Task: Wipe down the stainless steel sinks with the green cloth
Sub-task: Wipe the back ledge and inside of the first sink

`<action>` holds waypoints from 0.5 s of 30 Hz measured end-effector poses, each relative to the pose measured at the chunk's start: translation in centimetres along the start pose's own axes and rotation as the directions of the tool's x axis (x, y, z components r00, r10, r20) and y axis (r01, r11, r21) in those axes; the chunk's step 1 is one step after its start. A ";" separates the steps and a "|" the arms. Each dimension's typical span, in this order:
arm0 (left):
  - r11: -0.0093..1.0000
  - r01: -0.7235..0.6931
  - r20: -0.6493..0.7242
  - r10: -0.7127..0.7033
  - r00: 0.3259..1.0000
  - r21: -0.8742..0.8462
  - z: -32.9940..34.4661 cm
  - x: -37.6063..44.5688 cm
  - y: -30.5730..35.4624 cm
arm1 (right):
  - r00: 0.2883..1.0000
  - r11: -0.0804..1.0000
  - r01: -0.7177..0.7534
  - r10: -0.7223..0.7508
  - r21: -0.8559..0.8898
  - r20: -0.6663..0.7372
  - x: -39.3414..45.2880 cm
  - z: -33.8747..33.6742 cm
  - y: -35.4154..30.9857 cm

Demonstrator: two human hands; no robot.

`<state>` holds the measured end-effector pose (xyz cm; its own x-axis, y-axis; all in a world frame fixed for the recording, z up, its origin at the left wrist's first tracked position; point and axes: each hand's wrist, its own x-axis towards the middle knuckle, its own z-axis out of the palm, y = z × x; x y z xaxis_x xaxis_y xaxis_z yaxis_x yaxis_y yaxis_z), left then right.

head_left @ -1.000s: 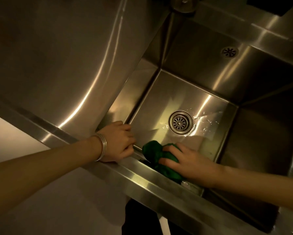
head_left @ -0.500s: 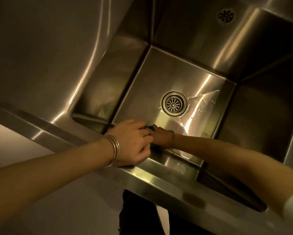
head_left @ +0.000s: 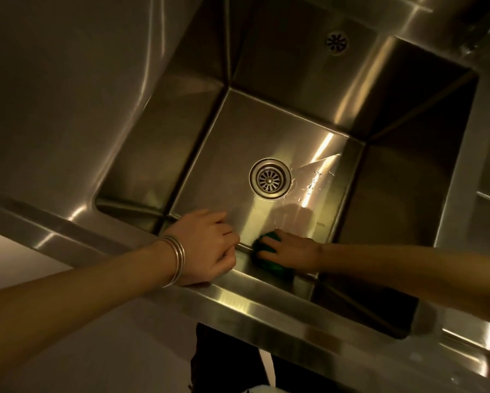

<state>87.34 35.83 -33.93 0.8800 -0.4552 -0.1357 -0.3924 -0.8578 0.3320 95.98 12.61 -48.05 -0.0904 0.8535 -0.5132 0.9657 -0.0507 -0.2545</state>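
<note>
Under the right hand (head_left: 290, 252), low on the near inner wall of the stainless steel sink (head_left: 141, 154), lay the green cloth (head_left: 269, 258), bunched into a wad. The hand's fingers were curved over the top of the wad and pressed it against the steel just where the near wall met the basin floor; green showed past the fingertips and below the palm. The right forearm reached in from the person's right side, crossing over the sink's near right corner.

Just beside the cloth, to its left, the left hand (head_left: 207, 246) rested on the sink's front rim (head_left: 238, 304), its fingers curled loosely inward over the edge with nothing held in them. Its knuckles hung over the basin, close to the cloth but apart from it. A stack of silver bangles (head_left: 177, 258) sat on the left wrist.

Beyond both hands, in the middle of the basin floor, was the round drain strainer (head_left: 270, 178), with water streaks (head_left: 313, 182) glinting on the steel just to its right. Farther still, high on the far wall, sat the small overflow grille (head_left: 336, 42). To the left of the left hand stretched the flat steel drainboard (head_left: 68, 95). Below the front rim, between the two forearms, the person's dark trousers (head_left: 226, 361) showed against a pale floor (head_left: 119, 344)
</note>
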 end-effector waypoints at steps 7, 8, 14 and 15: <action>1.000 0.010 0.013 -0.010 1.000 0.005 0.0 0.0 -0.1 | 0.989 0.996 -0.081 0.085 -0.038 0.118 4.7 3.0 0.3; 1.000 0.015 0.010 -0.015 1.000 0.002 0.0 0.0 -0.1 | 0.991 0.997 -0.070 0.074 -0.044 0.115 4.0 2.5 0.2; 0.999 0.042 0.006 -0.042 0.999 0.005 0.1 0.2 0.8 | 0.998 0.995 0.010 -0.017 -0.094 -0.066 -6.4 -4.1 -1.7; 0.999 0.052 0.002 -0.052 0.999 0.000 0.2 0.2 0.8 | 0.995 0.996 0.013 -0.021 -0.090 -0.093 -8.4 -5.2 -2.2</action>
<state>87.09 34.97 -33.88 0.8988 -0.4102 -0.1547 -0.3461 -0.8804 0.3241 95.83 8.26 -38.94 -0.0877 0.8990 -0.4292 0.9825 0.0069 -0.1863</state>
